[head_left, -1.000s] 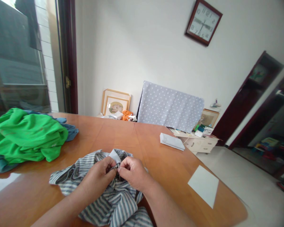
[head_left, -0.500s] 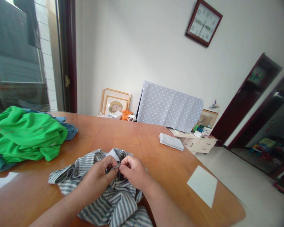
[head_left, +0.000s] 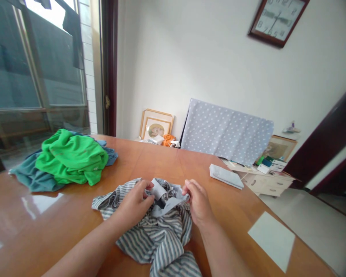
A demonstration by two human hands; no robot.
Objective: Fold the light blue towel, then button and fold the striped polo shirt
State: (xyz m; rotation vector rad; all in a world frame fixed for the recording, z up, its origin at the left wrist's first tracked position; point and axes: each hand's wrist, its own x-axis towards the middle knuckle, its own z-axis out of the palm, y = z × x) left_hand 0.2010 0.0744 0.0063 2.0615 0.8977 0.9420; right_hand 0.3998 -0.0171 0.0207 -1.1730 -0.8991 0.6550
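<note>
A crumpled grey-and-white striped shirt (head_left: 168,244) lies on the table in front of me, its plain light-grey collar (head_left: 171,204) pulled up at the top. My right hand (head_left: 198,202) pinches the collar's right end between thumb and fingers. At the collar's left side is my left hand (head_left: 140,198), with a gap between its thumb and forefinger; whether its fingertips touch the cloth is hard to make out. Folds hide the shirt's sleeves and front.
On the brown wooden table (head_left: 138,154) a pile with a green garment (head_left: 72,156) and blue clothes (head_left: 43,175) sits at the left. A folded grey cloth (head_left: 226,176) and a pale sheet (head_left: 272,240) lie to the right. Beyond stands a dotted cloth cover (head_left: 225,130).
My hands, which were together at the shirt's neck, have moved apart. The right hand has drawn the collar end out to the right. The view has turned slightly left.
</note>
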